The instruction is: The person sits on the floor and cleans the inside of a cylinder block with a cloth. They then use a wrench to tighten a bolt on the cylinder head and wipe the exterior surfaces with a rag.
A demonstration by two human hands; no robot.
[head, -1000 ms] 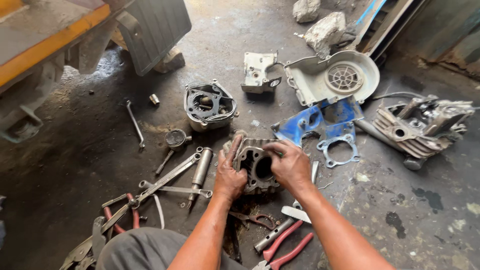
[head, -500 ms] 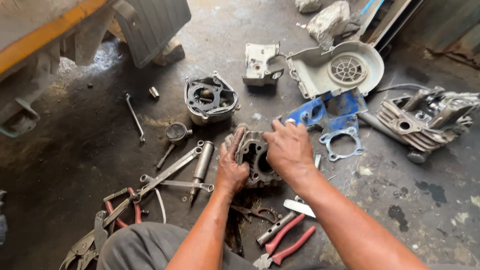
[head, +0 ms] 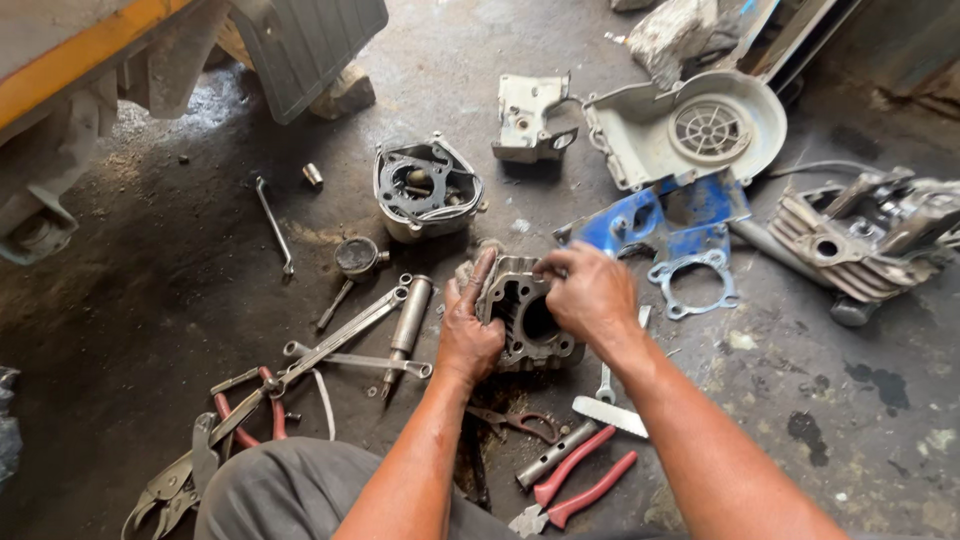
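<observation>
A grey finned engine cylinder block (head: 520, 320) rests on the oily concrete floor in front of me. My left hand (head: 468, 330) grips its left side, fingers stretched up along the edge. My right hand (head: 592, 295) is curled over its upper right corner, fingertips pressing on the top face beside the bore. A thin metal gasket (head: 692, 284) lies just right of my right hand, on the floor by a blue painted part (head: 660, 222).
A cylinder head (head: 425, 190) sits behind the block; a fan cover (head: 690, 130) and a finned engine casing (head: 865, 240) lie at right. Spanners (head: 340, 345), a piston (head: 355, 258), locking pliers (head: 180, 475) and red-handled pliers (head: 575, 485) surround my knees.
My right hand has shifted a little over the block's top corner. The view has tilted slightly, so the block and parts sit lower in the frame; the left hand keeps its grip.
</observation>
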